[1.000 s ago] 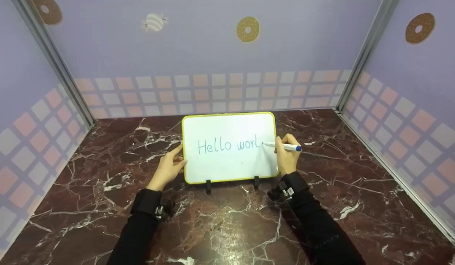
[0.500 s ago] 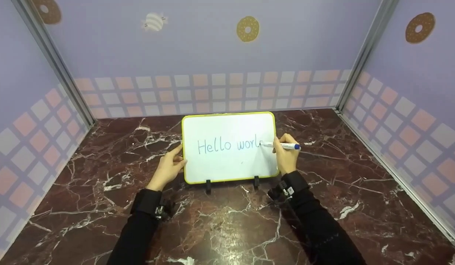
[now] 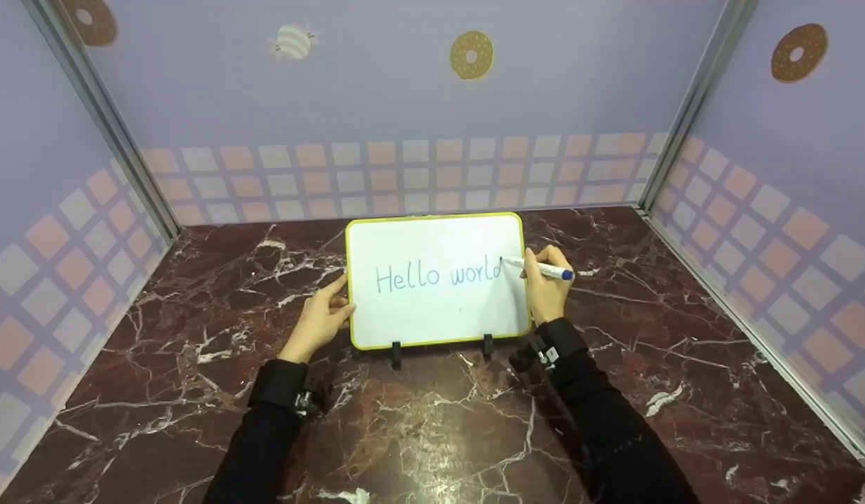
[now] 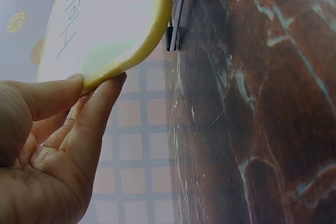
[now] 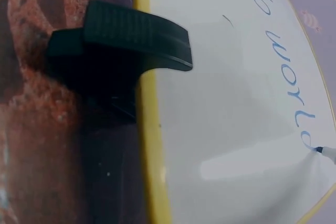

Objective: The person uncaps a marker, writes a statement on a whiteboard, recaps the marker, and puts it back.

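A small whiteboard [image 3: 432, 315] with a yellow frame stands propped up on the table, bearing the words "Hello world" in blue. My left hand [image 3: 319, 318] pinches its left edge; in the left wrist view the thumb [image 4: 58, 95] lies on the front face and the fingers reach behind the frame. Between the fingers of my right hand [image 3: 548, 294] is a white marker [image 3: 553, 271] with a blue end. Its dark tip is at the upper right of the last letter. In the right wrist view only the marker's tip [image 5: 326, 153] shows, and the hand is out of sight.
Two black stand feet [image 3: 396, 353] hold the board's lower edge; one foot [image 5: 121, 40] looms large in the right wrist view. The dark red marble table [image 3: 432, 434] ends at purple walls with a checked border [image 3: 404, 175] at the back and sides.
The marker has moved slightly left, then up, in my right hand, and the letter after "worl" has taken shape as a "d". My left hand and the board have stayed put.
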Demonstrator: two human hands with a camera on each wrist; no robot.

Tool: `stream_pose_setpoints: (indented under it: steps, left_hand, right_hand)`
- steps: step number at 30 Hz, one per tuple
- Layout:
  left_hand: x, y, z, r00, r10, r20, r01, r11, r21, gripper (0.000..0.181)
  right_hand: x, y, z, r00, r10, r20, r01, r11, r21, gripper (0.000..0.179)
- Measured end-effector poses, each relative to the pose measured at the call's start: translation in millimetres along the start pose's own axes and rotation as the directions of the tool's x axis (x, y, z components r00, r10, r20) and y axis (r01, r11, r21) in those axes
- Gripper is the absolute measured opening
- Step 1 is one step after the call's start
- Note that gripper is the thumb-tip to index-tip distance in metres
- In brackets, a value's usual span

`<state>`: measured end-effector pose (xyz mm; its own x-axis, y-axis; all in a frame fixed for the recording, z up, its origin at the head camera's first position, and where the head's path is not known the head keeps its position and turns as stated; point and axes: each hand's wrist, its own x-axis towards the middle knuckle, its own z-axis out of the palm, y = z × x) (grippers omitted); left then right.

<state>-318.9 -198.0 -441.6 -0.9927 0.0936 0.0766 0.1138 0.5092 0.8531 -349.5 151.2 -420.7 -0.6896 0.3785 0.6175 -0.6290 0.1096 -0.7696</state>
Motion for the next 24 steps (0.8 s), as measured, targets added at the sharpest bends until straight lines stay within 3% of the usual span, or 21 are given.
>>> stream_pose_setpoints:
  steps: [13, 17, 24]
  left_hand:
    - [1.8, 0.0, -0.5, 1.000, 0.014, -0.018, -0.014, 1.000, 0.005, 0.063]
    - [0.7, 0.2, -0.4, 1.000, 0.009, -0.015, -0.009, 1.000, 0.009, 0.064]
    - [0.8, -2.1, 0.3, 0.999, 0.027, -0.020, -0.027, 1.000, 0.004, 0.063]
  right_hand:
    - [-6.9, -3.4, -8.6, 0.999, 0.002, 0.045, -0.001, 0.999, -0.037, 0.034]
    - [-9.0, -3.9, -10.4, 1.000, -0.010, 0.025, 0.012, 0.999, -0.051, 0.031]
    - [-3.7, -1.5, -15.6, 1.000, 0.000, -0.028, 0.001, 1.000, 0.018, 0.031]
